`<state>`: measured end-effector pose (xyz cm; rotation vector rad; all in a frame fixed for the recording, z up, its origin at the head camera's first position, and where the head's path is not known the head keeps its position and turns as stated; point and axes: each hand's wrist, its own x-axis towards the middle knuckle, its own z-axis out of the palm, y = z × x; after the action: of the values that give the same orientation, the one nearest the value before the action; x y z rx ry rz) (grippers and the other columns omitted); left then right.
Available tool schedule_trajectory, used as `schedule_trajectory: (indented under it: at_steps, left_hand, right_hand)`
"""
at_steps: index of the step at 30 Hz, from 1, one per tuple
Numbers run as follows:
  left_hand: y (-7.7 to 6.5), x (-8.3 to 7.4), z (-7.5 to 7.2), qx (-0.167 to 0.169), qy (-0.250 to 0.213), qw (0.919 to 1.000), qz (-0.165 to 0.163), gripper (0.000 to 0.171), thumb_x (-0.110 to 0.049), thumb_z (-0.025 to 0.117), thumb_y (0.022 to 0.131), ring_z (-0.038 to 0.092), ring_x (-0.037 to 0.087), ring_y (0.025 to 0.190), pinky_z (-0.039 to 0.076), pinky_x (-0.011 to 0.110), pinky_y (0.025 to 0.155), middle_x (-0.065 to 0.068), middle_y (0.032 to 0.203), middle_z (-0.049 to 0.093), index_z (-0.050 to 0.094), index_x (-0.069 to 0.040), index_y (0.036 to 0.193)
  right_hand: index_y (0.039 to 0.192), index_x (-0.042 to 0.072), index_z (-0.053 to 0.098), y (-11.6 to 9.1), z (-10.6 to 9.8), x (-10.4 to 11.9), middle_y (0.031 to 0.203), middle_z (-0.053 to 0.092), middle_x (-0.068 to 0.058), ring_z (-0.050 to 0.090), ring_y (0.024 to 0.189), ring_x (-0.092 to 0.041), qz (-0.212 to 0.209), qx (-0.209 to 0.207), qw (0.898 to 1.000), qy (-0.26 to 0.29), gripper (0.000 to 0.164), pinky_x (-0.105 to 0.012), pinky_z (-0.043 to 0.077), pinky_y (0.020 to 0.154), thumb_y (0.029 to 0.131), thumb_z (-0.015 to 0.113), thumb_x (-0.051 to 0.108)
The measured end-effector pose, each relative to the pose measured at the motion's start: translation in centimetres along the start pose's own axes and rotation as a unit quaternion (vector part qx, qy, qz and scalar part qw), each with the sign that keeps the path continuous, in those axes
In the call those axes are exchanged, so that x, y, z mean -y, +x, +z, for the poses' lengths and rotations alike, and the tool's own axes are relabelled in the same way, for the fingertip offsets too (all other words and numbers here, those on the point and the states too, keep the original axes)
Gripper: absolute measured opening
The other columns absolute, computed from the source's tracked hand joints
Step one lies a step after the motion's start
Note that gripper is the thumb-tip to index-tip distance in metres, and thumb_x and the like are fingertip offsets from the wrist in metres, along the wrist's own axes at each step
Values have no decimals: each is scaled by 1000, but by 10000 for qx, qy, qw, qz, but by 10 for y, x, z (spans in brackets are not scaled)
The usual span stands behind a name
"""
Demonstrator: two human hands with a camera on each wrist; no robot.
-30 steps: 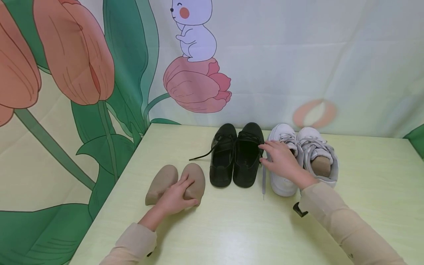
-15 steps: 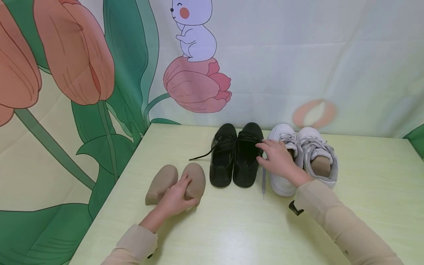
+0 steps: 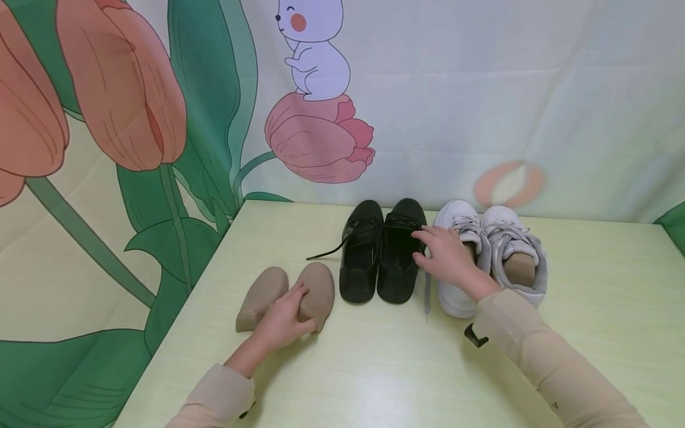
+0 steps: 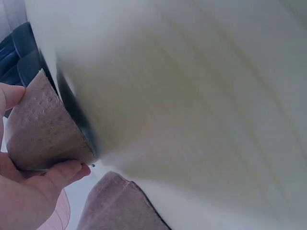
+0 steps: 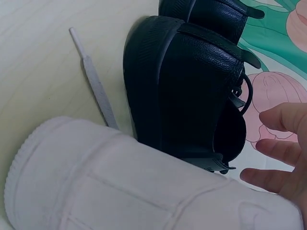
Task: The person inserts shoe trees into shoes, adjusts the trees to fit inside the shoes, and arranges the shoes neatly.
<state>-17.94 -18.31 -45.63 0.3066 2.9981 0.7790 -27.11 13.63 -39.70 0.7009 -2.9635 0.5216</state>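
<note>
Two beige foot-shaped shoe trees lie side by side at the left of the table in the head view. My left hand (image 3: 283, 318) grips the right-hand shoe tree (image 3: 320, 288), thumb on one side and fingers on the other; the left wrist view shows its blunt heel end (image 4: 48, 124) between them. The other shoe tree (image 3: 262, 297) lies beside that hand. My right hand (image 3: 446, 255) is spread over the left white sneaker (image 3: 455, 303), fingertips near the right black shoe (image 3: 398, 279). The right wrist view shows its fingers (image 5: 280, 153) apart, holding nothing.
A second black shoe (image 3: 358, 279) stands to the left, its lace (image 3: 325, 254) trailing on the table (image 3: 374, 374). The right white sneaker (image 3: 540, 267) holds a beige shoe tree (image 3: 519, 268). A grey lace (image 3: 427, 291) hangs between the pairs. A printed cloth (image 3: 417, 119) backs the table.
My right hand has moved slightly left, toward the right black shoe. The gripped shoe tree has shifted a little to the right; my left hand keeps its hold.
</note>
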Motion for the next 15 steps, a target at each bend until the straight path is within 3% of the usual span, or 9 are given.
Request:
schedule_trajectory:
  at_steps: [8,15]
  left_hand:
    - [3,-4,-8,-32,-281,9996,-61,69,-20,64,71,38,33,127,39,42,96,23,141,30,39,5,130]
    - [7,-10,-19,-193,-156,9997,81,69,-21,65,70,40,34,125,40,43,96,25,140,32,40,5,129]
  right_hand:
    - [125,6,50,2,-2,1,133,44,-19,39,124,-36,109,91,9998,116,44,-58,21,102,86,54,25]
    - [126,4,48,6,-2,1,131,46,-20,40,124,-36,141,156,9997,154,45,-56,24,102,85,55,23]
